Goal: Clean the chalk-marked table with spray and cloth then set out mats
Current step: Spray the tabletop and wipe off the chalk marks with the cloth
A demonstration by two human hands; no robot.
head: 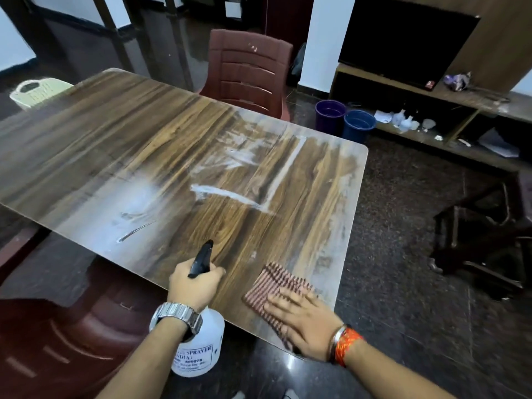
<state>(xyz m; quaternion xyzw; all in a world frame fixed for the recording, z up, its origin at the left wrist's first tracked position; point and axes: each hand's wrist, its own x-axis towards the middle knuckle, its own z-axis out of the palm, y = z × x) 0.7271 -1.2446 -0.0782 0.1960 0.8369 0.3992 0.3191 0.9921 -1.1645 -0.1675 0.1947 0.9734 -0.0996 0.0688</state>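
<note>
White chalk marks [239, 194] streak the middle and right part of the wooden table [115, 133]. My left hand [193, 283] grips the black trigger head of a white spray bottle [201, 347], nozzle pointing over the table toward the marks. A striped brown cloth [276, 283] lies at the table's near right corner. My right hand [299, 315] rests flat on the cloth with fingers spread.
A maroon plastic chair [247, 70] stands at the far side, another [66, 338] at my near left. Two buckets [345, 119] sit on the floor beyond the right corner. A low shelf with a TV [408, 38] runs along the right wall. A white basket [37, 92] stands at far left.
</note>
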